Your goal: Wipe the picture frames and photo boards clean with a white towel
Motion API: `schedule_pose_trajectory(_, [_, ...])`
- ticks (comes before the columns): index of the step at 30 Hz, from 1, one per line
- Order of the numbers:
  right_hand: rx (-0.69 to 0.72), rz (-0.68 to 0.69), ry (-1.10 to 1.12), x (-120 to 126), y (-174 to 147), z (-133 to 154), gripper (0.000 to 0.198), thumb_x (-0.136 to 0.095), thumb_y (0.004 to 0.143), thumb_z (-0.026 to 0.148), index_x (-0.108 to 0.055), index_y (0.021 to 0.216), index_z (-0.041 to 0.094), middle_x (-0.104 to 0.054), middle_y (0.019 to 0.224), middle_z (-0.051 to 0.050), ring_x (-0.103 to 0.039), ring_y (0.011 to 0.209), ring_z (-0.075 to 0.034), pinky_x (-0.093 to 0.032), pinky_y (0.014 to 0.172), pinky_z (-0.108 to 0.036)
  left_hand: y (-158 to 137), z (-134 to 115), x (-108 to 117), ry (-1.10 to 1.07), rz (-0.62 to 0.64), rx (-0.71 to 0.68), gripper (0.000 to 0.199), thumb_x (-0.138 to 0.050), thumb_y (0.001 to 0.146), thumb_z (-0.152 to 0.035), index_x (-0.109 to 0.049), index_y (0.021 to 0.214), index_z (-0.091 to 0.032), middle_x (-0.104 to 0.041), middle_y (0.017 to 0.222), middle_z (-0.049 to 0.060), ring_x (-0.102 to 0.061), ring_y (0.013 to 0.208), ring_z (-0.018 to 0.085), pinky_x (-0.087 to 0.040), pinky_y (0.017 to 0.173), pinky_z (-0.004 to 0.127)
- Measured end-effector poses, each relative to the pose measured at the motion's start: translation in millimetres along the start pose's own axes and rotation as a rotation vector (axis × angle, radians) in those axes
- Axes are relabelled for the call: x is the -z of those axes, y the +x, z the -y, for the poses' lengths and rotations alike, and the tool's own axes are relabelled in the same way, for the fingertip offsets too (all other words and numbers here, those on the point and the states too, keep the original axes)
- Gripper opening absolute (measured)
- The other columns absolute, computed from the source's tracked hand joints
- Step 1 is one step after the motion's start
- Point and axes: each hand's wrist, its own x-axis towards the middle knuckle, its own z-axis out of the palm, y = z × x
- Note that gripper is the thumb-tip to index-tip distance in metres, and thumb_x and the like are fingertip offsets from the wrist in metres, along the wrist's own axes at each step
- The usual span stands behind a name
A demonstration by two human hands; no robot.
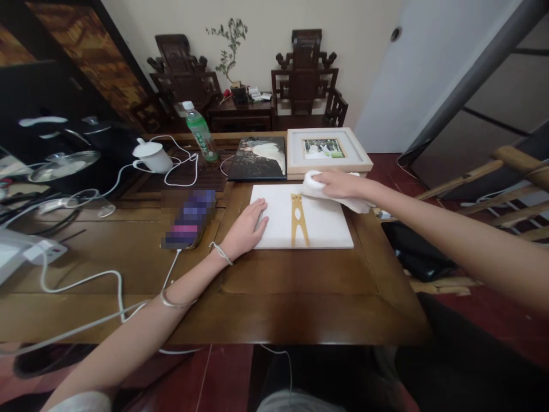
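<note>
A white rectangular board [274, 226] lies flat on the wooden table, with a yellow long-legged cat figure [295, 213] down its middle. My left hand [249, 226] rests on the board's left edge, fingers stretched out and holding nothing. Over the board's upper right part, my right hand [337, 184] is closed on a white cloth [312, 184], bunched at its left end. The cloth's other end trails right past the board's edge. The cloth covers the upper right corner of the board.
Behind the board are a framed photo [294, 154] and a dark picture panel [240, 170]. A green-labelled bottle [201, 133], a lidded white cup [152, 157] and a phone [191, 220] stand or lie left. White cables [98, 273] cross the table's left side; a wooden chair [467, 177] is at right.
</note>
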Motion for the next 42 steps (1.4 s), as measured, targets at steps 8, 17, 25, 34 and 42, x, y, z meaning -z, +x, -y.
schedule_pose_trajectory(8, [0.151,0.014,-0.091,-36.4,-92.6,23.8,0.035,-0.04,0.068,-0.004,-0.058,0.09,0.016,-0.065,0.09,-0.013,-0.059,0.079,-0.024,-0.039,0.07,-0.032,-1.4,2.1,-0.8,0.005,0.021,0.01,0.048,-0.035,0.097,-0.031,-0.047,0.135,-0.004,-0.042,0.147,0.022,-0.036,0.14,0.029,-0.029,0.117,0.048])
schedule_pose_trajectory(17, [0.227,0.066,-0.012,-36.2,-121.5,40.5,0.033,-0.039,0.066,-0.004,-0.055,0.083,0.019,-0.063,0.083,-0.008,-0.058,0.075,-0.021,-0.039,0.067,-0.029,-0.7,3.2,0.0,0.032,0.014,-0.014,0.048,-0.035,0.097,-0.032,-0.047,0.135,-0.006,-0.044,0.146,0.02,-0.038,0.139,0.029,-0.029,0.117,0.048])
schedule_pose_trajectory(25, [0.138,0.02,0.022,-7.3,-21.5,-6.9,0.028,-0.042,0.066,0.001,-0.056,0.085,0.017,-0.061,0.081,-0.007,-0.053,0.077,-0.021,-0.033,0.067,-0.029,-0.8,5.3,1.2,0.027,0.023,-0.026,0.049,-0.035,0.098,-0.033,-0.048,0.135,-0.005,-0.045,0.145,0.021,-0.038,0.138,0.029,-0.03,0.117,0.048])
schedule_pose_trajectory(34, [0.238,0.004,0.035,-20.5,-50.5,-0.8,0.023,-0.041,0.063,0.0,-0.045,0.074,0.021,-0.049,0.065,-0.001,-0.047,0.065,-0.018,-0.029,0.063,-0.029,-1.4,1.5,1.5,0.001,0.012,-0.007,0.047,-0.036,0.097,-0.032,-0.048,0.135,-0.007,-0.045,0.146,0.02,-0.039,0.138,0.029,-0.03,0.117,0.048])
schedule_pose_trajectory(42, [0.17,0.142,0.167,-30.6,-142.2,47.0,0.027,-0.037,0.062,-0.003,-0.041,0.073,0.022,-0.054,0.07,-0.001,-0.053,0.069,-0.017,-0.032,0.062,-0.027,-1.4,1.1,0.4,-0.003,0.005,0.008,0.046,-0.037,0.096,-0.032,-0.048,0.136,-0.011,-0.044,0.146,0.017,-0.039,0.138,0.028,-0.03,0.116,0.049])
